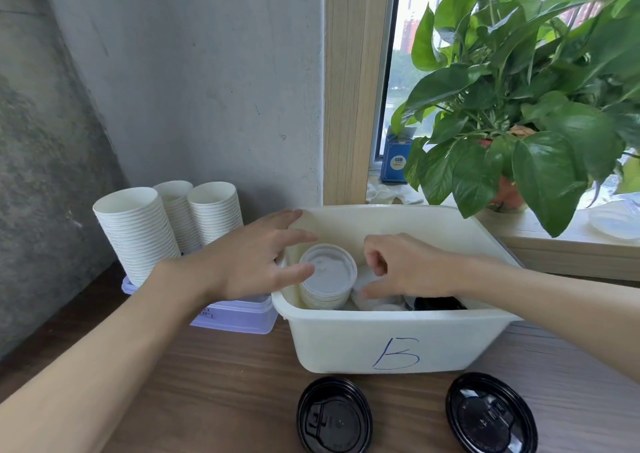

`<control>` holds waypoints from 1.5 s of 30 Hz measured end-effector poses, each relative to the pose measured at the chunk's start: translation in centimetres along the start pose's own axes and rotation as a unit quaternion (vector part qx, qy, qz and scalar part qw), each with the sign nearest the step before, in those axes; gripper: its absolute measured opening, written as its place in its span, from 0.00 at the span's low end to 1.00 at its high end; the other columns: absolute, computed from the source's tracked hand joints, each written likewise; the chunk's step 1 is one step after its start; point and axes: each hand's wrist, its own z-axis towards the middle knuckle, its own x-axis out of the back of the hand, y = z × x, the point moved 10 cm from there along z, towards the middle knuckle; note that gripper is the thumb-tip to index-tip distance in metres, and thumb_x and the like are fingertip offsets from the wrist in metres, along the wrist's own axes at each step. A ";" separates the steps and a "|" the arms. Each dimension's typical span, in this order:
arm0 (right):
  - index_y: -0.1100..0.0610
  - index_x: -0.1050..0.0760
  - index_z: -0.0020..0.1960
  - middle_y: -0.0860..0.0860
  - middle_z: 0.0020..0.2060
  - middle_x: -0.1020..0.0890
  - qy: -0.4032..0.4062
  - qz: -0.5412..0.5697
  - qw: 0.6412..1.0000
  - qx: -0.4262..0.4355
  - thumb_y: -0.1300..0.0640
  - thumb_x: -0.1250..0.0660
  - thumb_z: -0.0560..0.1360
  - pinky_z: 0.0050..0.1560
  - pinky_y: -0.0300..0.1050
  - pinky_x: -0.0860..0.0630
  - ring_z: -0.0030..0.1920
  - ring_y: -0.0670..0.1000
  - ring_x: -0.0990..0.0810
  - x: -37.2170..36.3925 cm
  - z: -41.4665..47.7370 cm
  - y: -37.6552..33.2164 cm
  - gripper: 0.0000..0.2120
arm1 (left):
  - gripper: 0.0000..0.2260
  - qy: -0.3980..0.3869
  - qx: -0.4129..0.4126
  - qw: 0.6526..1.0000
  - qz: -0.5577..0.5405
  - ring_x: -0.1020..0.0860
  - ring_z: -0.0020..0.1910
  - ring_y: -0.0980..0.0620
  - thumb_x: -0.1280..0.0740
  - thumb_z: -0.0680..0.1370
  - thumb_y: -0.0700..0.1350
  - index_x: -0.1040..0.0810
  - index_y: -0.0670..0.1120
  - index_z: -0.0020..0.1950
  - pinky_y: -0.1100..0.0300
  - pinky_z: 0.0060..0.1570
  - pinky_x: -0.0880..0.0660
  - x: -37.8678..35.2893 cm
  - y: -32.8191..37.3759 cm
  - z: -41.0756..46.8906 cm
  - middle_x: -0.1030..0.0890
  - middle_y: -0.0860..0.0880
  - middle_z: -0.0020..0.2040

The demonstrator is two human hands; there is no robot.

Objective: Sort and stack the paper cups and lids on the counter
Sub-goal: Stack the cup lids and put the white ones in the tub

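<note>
A cream bin [398, 338] marked "B" stands on the wooden counter. Inside it at the left stands a stack of white lids [327, 276], with loose white lids [375, 302] and black lids [440, 303] beside it. My left hand [252, 262] is over the bin's left rim, fingers spread around the white lid stack and touching its edge. My right hand [405, 267] is inside the bin, its fingers curled over the loose white lids; what it grips is hidden. Three stacks of white paper cups [138, 234] stand in a lilac box [235, 317] to the left. Two black lids [334, 418] [491, 416] lie in front.
A concrete wall rises behind the cups. A wooden window frame [349, 89] and a sill are behind the bin, holding a leafy potted plant [519, 106], a blue carton [396, 158] and a clear plate [613, 220]. Wooden counter [207, 383] shows at the front left.
</note>
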 end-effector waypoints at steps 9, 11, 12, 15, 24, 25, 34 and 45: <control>0.51 0.29 0.63 0.48 0.55 0.21 0.010 -0.189 0.981 -0.044 0.37 0.28 0.66 0.50 0.47 0.34 0.54 0.53 0.24 -0.8 1.9 2.5 0.31 | 0.26 0.000 -0.002 1.000 0.002 0.51 0.82 0.57 0.38 0.80 0.62 0.34 0.61 0.77 0.59 0.78 0.52 -0.2 -0.3 0.1 0.47 0.51 0.83; 0.50 0.30 0.61 0.47 0.53 0.19 0.000 -0.222 0.974 -0.051 0.33 0.28 0.62 0.49 0.48 0.37 0.53 0.53 0.23 -1.5 2.3 3.0 0.34 | 0.25 -0.001 -0.003 1.000 0.001 0.52 0.82 0.57 0.39 0.80 0.63 0.34 0.61 0.77 0.58 0.78 0.51 -0.3 -0.3 0.2 0.47 0.52 0.83; 0.50 0.30 0.60 0.47 0.52 0.19 0.000 -0.222 0.974 -0.055 0.32 0.28 0.61 0.49 0.49 0.36 0.52 0.53 0.22 -1.6 2.5 3.3 0.35 | 0.25 -0.001 -0.003 1.000 0.000 0.52 0.82 0.57 0.39 0.80 0.63 0.34 0.61 0.77 0.57 0.79 0.51 -0.3 -0.3 0.2 0.47 0.52 0.83; 0.49 0.31 0.56 0.46 0.48 0.20 -0.004 -0.219 0.974 -0.053 0.30 0.28 0.57 0.47 0.49 0.39 0.48 0.52 0.23 -1.8 2.6 3.4 0.35 | 0.26 -0.002 -0.003 1.000 0.002 0.52 0.82 0.56 0.39 0.80 0.63 0.34 0.61 0.77 0.58 0.78 0.52 -0.3 -0.3 0.2 0.48 0.52 0.83; 0.52 0.36 0.48 0.44 0.38 0.26 0.024 -0.181 0.981 -0.066 0.36 0.27 0.59 0.49 0.48 0.34 0.38 0.47 0.29 -0.8 1.8 2.9 0.30 | 0.24 0.000 -0.004 1.000 0.011 0.52 0.81 0.57 0.39 0.81 0.61 0.34 0.60 0.77 0.59 0.77 0.51 -0.1 0.0 0.2 0.47 0.52 0.83; 0.52 0.36 0.48 0.44 0.38 0.26 0.031 -0.167 0.983 -0.063 0.37 0.27 0.59 0.45 0.45 0.35 0.37 0.45 0.30 -0.5 1.6 2.8 0.29 | 0.25 0.000 -0.003 1.000 0.013 0.51 0.81 0.57 0.39 0.81 0.61 0.34 0.60 0.77 0.59 0.76 0.50 0.0 0.0 0.2 0.47 0.52 0.83; 0.46 0.37 0.56 0.50 0.53 0.24 0.104 0.023 0.992 -0.072 0.41 0.25 0.62 0.47 0.51 0.24 0.48 0.54 0.22 5.9 -1.3 1.9 0.30 | 0.28 0.069 -0.036 0.997 0.028 0.37 0.76 0.53 0.32 0.79 0.57 0.33 0.55 0.78 0.61 0.70 0.43 1.8 2.3 1.0 0.32 0.50 0.78; 0.47 0.39 0.68 0.39 0.51 0.25 0.112 0.153 0.981 -0.030 0.44 0.23 0.66 0.50 0.34 0.26 0.51 0.40 0.23 8.3 -4.8 -0.6 0.37 | 0.24 0.059 -0.090 0.950 -0.293 0.19 0.55 0.57 0.21 0.73 0.47 0.24 0.57 0.66 0.56 0.60 0.22 1.9 7.7 3.6 0.18 0.61 0.58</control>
